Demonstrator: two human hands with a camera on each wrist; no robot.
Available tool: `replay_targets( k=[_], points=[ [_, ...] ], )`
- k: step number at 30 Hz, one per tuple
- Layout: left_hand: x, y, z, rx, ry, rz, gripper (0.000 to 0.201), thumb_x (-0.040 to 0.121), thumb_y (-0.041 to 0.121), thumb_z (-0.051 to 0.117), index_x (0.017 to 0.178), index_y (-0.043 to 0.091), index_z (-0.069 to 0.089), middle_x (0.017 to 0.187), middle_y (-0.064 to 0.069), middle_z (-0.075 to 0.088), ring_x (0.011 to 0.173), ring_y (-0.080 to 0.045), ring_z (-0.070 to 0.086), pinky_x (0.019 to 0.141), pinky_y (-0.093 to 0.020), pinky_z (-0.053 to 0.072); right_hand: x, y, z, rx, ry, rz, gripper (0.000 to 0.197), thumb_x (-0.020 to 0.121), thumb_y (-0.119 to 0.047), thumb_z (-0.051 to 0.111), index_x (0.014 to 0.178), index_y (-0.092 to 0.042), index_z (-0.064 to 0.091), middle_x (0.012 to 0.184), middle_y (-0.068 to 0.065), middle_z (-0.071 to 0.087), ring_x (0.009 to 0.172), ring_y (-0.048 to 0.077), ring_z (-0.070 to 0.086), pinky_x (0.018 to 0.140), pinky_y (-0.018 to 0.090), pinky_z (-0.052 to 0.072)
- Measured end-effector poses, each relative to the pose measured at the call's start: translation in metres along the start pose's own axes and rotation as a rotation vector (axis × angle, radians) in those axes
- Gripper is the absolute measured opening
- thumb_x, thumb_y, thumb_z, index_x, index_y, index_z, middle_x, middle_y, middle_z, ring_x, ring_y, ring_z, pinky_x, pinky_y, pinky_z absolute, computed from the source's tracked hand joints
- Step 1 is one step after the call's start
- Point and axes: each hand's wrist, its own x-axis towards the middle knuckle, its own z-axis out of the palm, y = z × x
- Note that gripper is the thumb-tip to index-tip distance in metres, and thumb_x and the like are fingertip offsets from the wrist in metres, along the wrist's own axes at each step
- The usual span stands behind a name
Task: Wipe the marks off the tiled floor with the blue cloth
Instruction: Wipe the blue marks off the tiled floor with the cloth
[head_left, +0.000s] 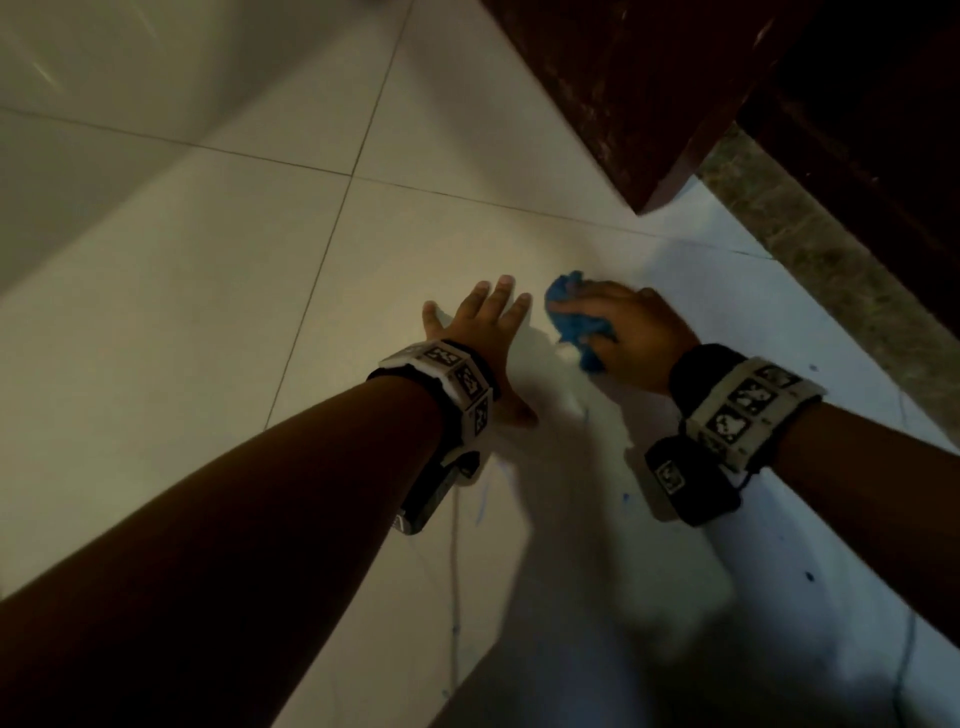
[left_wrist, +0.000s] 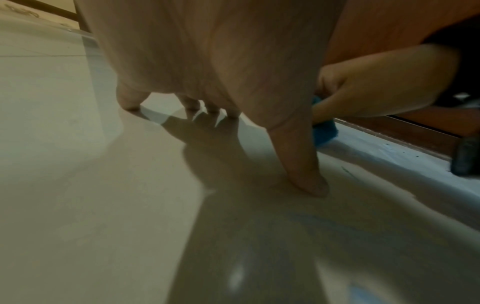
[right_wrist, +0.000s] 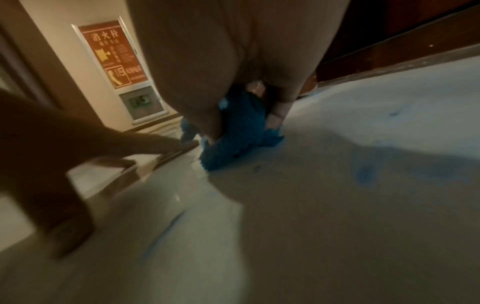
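The blue cloth (head_left: 576, 325) is bunched on the tiled floor (head_left: 218, 291), gripped and pressed down by the right hand (head_left: 631, 332); the left hand (head_left: 480, 332) is spread flat just beside it; wiping appears under way; blue marks (head_left: 626, 498) nearer the wrists likely call for the next strokes.
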Motion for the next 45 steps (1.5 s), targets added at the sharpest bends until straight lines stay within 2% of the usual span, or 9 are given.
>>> replay_targets(
  k=[7, 13, 16, 21, 26, 29, 33, 37, 45],
  points=[
    [0.000, -0.001, 0.002, -0.011, 0.022, 0.009, 0.132, 0.059, 0.071, 0.074, 0.152, 0.030, -0.011, 0.159, 0.005, -0.021, 0.148, -0.019, -0.013, 0.110, -0.066, 0.003, 0.032, 0.047, -0.037, -0.036, 0.171, 0.537, 0.045, 0.089, -0.014, 0.046, 0.133, -0.026, 0.048, 0.136, 0.016, 0.047, 0.121, 0.040, 0.045, 0.105, 0.047, 0.033],
    [-0.002, -0.003, 0.003, 0.014, 0.001, 0.007, 0.134, 0.060, 0.078, 0.068, 0.151, 0.029, -0.016, 0.158, 0.005, -0.026, 0.147, -0.020, -0.018, 0.110, -0.069, -0.004, -0.011, -0.043, 0.031, 0.019, 0.129, 0.110, 0.053, 0.073, -0.021, 0.042, 0.124, -0.020, 0.059, 0.135, 0.006, 0.052, 0.124, 0.024, 0.046, 0.102, 0.034, 0.030],
    [-0.013, -0.012, -0.002, -0.019, 0.008, -0.009, 0.131, 0.063, 0.078, 0.065, 0.151, 0.028, -0.018, 0.158, 0.004, -0.025, 0.147, -0.022, -0.019, 0.108, -0.069, -0.009, -0.015, -0.058, 0.035, -0.026, 0.114, 0.110, 0.046, 0.086, -0.013, 0.052, 0.131, -0.025, 0.052, 0.145, 0.004, 0.042, 0.133, 0.021, 0.037, 0.107, 0.030, 0.020],
    [-0.057, -0.064, 0.004, -0.082, 0.051, -0.110, 0.132, 0.064, 0.074, 0.069, 0.150, 0.028, -0.020, 0.158, 0.004, -0.027, 0.147, -0.021, -0.019, 0.111, -0.063, -0.009, -0.011, -0.058, 0.019, 0.050, 0.018, 0.158, 0.056, 0.086, -0.013, 0.059, 0.139, -0.018, 0.042, 0.143, 0.008, 0.044, 0.129, 0.027, 0.043, 0.106, 0.030, 0.030],
    [-0.110, -0.110, 0.032, -0.133, 0.045, -0.235, 0.137, 0.059, 0.074, 0.072, 0.150, 0.029, -0.020, 0.156, 0.003, -0.029, 0.146, -0.022, -0.021, 0.112, -0.061, -0.008, 0.015, -0.084, 0.024, 0.129, 0.045, 0.178, 0.046, 0.083, -0.012, 0.063, 0.128, -0.014, 0.053, 0.135, 0.010, 0.043, 0.121, 0.026, 0.047, 0.101, 0.025, 0.034],
    [-0.129, -0.130, 0.052, -0.149, 0.016, -0.280, 0.138, 0.058, 0.075, 0.072, 0.149, 0.031, -0.022, 0.155, 0.004, -0.032, 0.146, -0.021, -0.022, 0.112, -0.063, -0.005, 0.033, -0.127, 0.041, 0.151, -0.019, 0.103, 0.045, 0.090, -0.023, 0.059, 0.133, -0.015, 0.049, 0.139, 0.009, 0.039, 0.125, 0.023, 0.042, 0.101, 0.018, 0.026],
    [-0.135, -0.135, 0.060, -0.180, 0.022, -0.308, 0.137, 0.057, 0.075, 0.073, 0.149, 0.035, -0.021, 0.155, 0.008, -0.031, 0.146, -0.019, -0.022, 0.113, -0.064, -0.002, 0.032, -0.156, 0.062, 0.160, -0.107, -0.033, 0.049, 0.089, -0.020, 0.060, 0.135, -0.013, 0.046, 0.140, 0.012, 0.042, 0.126, 0.028, 0.042, 0.107, 0.026, 0.028],
    [-0.135, -0.131, 0.058, -0.175, 0.013, -0.323, 0.137, 0.057, 0.075, 0.072, 0.149, 0.035, -0.022, 0.155, 0.008, -0.032, 0.146, -0.019, -0.022, 0.113, -0.062, -0.003, 0.032, -0.143, 0.068, 0.235, -0.067, -0.058, 0.060, 0.086, -0.012, 0.063, 0.141, -0.013, 0.038, 0.145, 0.010, 0.039, 0.131, 0.025, 0.038, 0.102, 0.013, 0.019],
    [-0.181, -0.093, 0.054, -0.381, 0.043, -0.584, 0.119, 0.072, 0.072, 0.062, 0.150, 0.033, -0.019, 0.158, 0.008, -0.025, 0.147, -0.018, -0.016, 0.117, -0.057, 0.000, 0.042, -0.165, 0.084, 0.083, -0.104, -0.135, 0.061, 0.080, -0.006, 0.061, 0.137, -0.011, 0.043, 0.143, 0.014, 0.041, 0.127, 0.036, 0.041, 0.110, 0.041, 0.028]
  ],
)
